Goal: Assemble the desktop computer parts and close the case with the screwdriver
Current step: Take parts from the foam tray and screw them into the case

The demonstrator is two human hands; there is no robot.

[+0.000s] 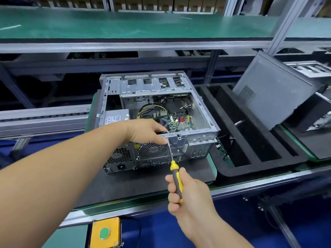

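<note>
A long green-edged worktop [250, 183] carries an open computer case [154, 122] lying on its side on a dark mat [125, 185], its circuit board [175, 122] and yellow and black cables [150, 109] exposed. To its right sits a black foam tray [250, 140] with long slots, and beyond that a grey side panel [272, 93] leans tilted against another unit. The person's left hand [145, 131] rests on the near upper edge of the case above the round fan grille [152, 150], fingers curled over the rim and reaching inside. The right hand [186, 192] grips the yellow-and-grey handle of a screwdriver [174, 172], fingers wrapped round it, the thin shaft angled up with its tip at the case's rear edge, just beside the left forefinger. A yellow box with a green button [104, 233] sits at the worktop's front edge.
</note>
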